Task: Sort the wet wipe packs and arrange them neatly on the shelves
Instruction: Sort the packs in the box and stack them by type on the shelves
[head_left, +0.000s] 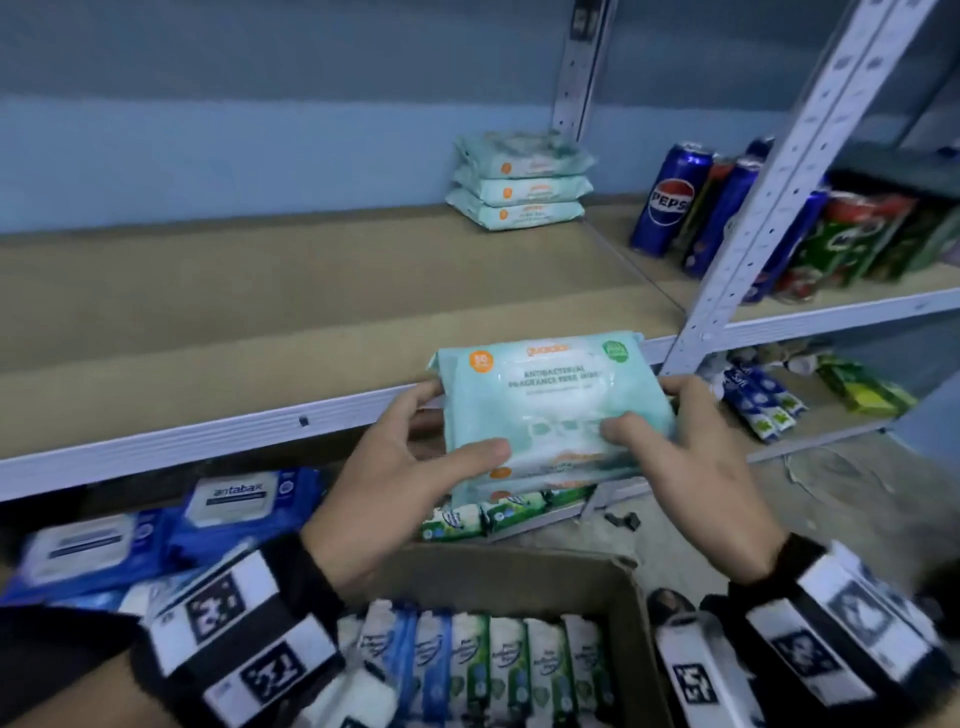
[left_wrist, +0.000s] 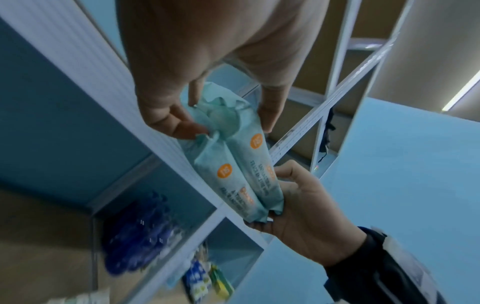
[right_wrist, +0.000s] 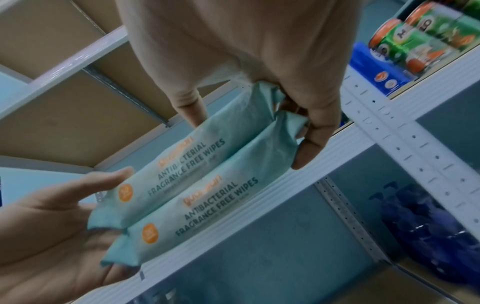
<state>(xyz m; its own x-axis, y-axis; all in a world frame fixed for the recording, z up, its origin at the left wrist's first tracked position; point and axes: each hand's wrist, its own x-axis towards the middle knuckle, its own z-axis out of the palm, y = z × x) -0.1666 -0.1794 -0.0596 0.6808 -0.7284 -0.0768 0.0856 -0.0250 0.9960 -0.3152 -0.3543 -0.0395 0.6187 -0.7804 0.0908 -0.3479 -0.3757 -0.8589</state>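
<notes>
Between my two hands I hold a small stack of teal antibacterial wet wipe packs (head_left: 550, 395), level with the front rail of the middle shelf (head_left: 208, 431). The wrist views show two packs (left_wrist: 233, 174) (right_wrist: 194, 195) lying one on the other. My left hand (head_left: 441, 423) (left_wrist: 226, 123) grips their left end, thumb on top. My right hand (head_left: 649, 410) (right_wrist: 249, 127) grips the right end the same way. Three matching teal packs (head_left: 519, 182) are stacked at the back right of the shelf board (head_left: 311, 291).
Blue antabax wipe packs (head_left: 228, 504) lie on the lower shelf at the left. A cardboard box (head_left: 623, 587) of small upright packs sits below my wrists. Pepsi cans (head_left: 670, 197) and green cans (head_left: 852, 239) fill the neighbouring bay, past a perforated upright (head_left: 753, 208).
</notes>
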